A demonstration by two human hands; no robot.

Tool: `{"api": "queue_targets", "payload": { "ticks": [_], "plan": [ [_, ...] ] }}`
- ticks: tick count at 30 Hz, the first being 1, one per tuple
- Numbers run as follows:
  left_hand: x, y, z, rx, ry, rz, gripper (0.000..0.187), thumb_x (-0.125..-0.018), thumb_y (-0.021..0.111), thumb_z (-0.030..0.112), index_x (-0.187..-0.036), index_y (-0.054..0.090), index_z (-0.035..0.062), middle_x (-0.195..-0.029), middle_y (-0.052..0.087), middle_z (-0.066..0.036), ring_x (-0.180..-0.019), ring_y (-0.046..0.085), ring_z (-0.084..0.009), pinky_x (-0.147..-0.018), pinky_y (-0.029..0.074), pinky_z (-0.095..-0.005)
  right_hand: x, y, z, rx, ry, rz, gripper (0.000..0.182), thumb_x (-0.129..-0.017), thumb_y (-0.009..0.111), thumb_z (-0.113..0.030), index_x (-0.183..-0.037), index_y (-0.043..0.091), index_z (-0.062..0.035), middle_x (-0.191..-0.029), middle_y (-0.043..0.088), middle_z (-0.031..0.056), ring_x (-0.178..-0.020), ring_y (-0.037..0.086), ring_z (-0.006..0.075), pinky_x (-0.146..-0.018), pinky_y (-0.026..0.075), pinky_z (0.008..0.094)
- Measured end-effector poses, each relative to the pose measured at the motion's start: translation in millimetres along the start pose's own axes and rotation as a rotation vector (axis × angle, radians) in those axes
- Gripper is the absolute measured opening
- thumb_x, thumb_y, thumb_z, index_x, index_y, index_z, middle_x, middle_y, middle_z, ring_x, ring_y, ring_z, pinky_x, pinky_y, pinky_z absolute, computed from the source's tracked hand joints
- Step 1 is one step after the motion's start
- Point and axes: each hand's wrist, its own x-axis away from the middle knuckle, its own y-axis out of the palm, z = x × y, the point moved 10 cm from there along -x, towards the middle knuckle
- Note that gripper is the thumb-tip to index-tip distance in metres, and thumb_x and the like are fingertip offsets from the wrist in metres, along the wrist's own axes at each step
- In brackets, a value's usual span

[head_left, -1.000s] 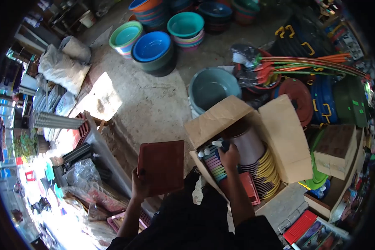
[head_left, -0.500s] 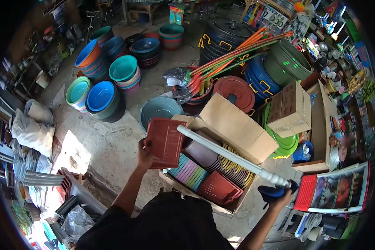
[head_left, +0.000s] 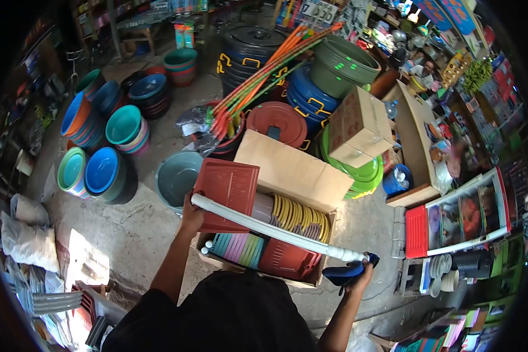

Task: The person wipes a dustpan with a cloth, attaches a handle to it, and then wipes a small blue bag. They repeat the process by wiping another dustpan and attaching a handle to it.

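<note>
My left hand grips the left edge of a dark red plastic tray, held up above an open cardboard box. My right hand holds a dark blue cloth at the right end of a long white pole. The pole slants across the box, its left end in front of the tray near my left hand. Inside the box are yellow-edged stacked pieces, pastel striped pieces and a red plastic piece. The raised cardboard flap stands behind them.
Stacked basins stand at the left, and a grey basin is beside the tray. Behind the box are a red-lidded bin and orange and green sticks. A closed carton and a red-framed rack are at the right.
The view has shifted, so the surroundings appear farther left. The pole's left end now lies across the tray's lower part, close to my left hand. Both hands keep their holds.
</note>
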Motion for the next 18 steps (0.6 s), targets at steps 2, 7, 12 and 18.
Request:
{"api": "queue_targets", "payload": {
  "ticks": [2,7,12,18],
  "plan": [
    [5.3,0.7,4.8,0.006,-0.052,0.005,0.062,-0.082,0.060,-0.007,-0.139,0.036,0.0026,-0.131,0.050,-0.016,-0.121,0.050,-0.0258,-0.102,0.039,-0.0345,-1.5,-0.1,-12.2,0.090,-0.058,0.003,0.031,-0.084,0.055,-0.027,-0.104,0.057,-0.0038,-0.075,0.059,0.0076,-0.061,0.058,0.0204,-0.056,0.048,0.0312],
    [6.1,-6.5,-7.2,-0.030,0.026,0.000,0.063,-0.076,0.051,-0.008,-0.137,0.037,0.0017,-0.131,0.049,-0.018,-0.125,0.047,-0.0296,-0.106,0.035,-0.0371,4.3,11.9,-35.5,0.182,-0.010,0.024,0.028,-0.085,0.058,-0.022,-0.105,0.056,-0.0031,-0.077,0.058,0.0076,-0.063,0.058,0.0182,-0.057,0.049,0.0299],
    [18.0,-14.9,5.2,-0.108,0.057,0.023,0.061,-0.075,0.051,-0.007,-0.134,0.039,0.0033,-0.131,0.049,-0.020,-0.124,0.047,-0.0330,-0.105,0.036,-0.0397,8.4,23.3,-61.3,0.297,-0.156,-0.057,0.032,-0.086,0.059,-0.022,-0.110,0.055,-0.0026,-0.088,0.059,0.0080,-0.071,0.058,0.0172,-0.063,0.049,0.0294],
    [26.1,-23.9,18.4,-0.471,0.229,0.111,0.065,-0.070,0.048,-0.008,-0.133,0.039,0.0043,-0.127,0.049,-0.023,-0.120,0.047,-0.0398,-0.104,0.036,-0.0455,54.3,63.3,-130.3,0.286,-0.463,-0.117,0.034,-0.081,0.063,-0.024,-0.104,0.054,-0.0002,-0.095,0.052,0.0058,-0.083,0.049,0.0154,-0.077,0.041,0.0283]
  ]
}}
